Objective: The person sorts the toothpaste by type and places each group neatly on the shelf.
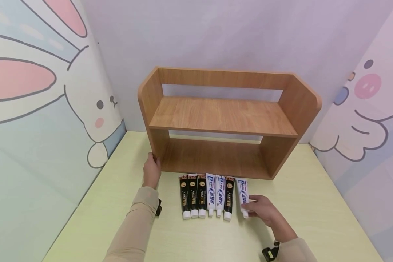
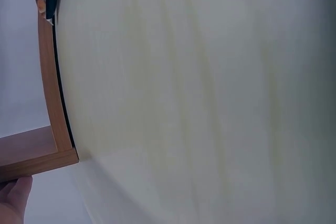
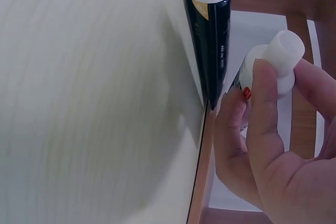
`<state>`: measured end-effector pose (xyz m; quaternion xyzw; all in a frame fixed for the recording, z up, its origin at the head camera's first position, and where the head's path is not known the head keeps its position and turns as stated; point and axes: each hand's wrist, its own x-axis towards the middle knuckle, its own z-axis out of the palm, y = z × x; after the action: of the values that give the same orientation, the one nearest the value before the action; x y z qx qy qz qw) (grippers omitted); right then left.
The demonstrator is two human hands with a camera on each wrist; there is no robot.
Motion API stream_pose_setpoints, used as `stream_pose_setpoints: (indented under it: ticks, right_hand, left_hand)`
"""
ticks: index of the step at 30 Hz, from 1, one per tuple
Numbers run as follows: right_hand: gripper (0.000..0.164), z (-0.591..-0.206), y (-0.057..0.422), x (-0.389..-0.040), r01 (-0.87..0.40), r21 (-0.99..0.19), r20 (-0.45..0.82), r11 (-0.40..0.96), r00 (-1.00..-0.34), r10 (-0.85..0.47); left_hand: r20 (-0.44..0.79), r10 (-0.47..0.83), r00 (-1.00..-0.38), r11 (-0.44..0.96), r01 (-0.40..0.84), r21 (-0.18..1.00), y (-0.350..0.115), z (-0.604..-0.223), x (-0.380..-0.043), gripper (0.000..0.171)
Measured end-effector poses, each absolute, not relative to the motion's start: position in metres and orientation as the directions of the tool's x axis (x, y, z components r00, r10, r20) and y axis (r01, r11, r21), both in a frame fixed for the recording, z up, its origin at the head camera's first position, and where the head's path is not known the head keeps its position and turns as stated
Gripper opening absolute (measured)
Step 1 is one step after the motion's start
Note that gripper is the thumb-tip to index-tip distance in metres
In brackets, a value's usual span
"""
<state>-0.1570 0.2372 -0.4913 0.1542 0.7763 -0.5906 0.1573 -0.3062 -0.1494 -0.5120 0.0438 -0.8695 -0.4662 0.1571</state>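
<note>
- The white tube [image 1: 242, 189] lies right of bottom centre in the head view, the right hand [image 1: 262, 208] pinching it near the cap between thumb and fingers.
- Its long axis runs nearly up-down, slightly slanted; cap toward the bottom, flat end up toward the wooden shelf [image 1: 216, 156].
- Its face carries blue lettering.
- The left hand [image 1: 151, 171] touches the shelf's left side; whether it grips, one cannot tell.

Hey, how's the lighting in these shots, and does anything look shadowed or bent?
Head view: bright, with a soft shadow on the table near the right hand; left wrist view: dimmer, the shelf edge looks bowed; right wrist view: a broad, soft shadow beside a black tube.
</note>
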Motion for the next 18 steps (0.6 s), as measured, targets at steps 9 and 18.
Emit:
stream_pose_setpoints:
  ticks: [9, 18]
  right_hand:
    - [0.058, -0.474, 0.242, -0.147, 0.358, -0.905, -0.365, 0.228, -0.931, 0.012]
    - [0.062, -0.453, 0.248, -0.141, 0.306, -0.924, -0.321, 0.227, -0.947, -0.029]
  left_hand:
    - [0.235, -0.237, -0.943, 0.557, 0.066, 0.828, -0.149, -0.512, -0.306, 0.029]
    - [0.250, -0.235, -0.939, 0.565, 0.077, 0.821, -0.148, -0.510, -0.304, 0.027]
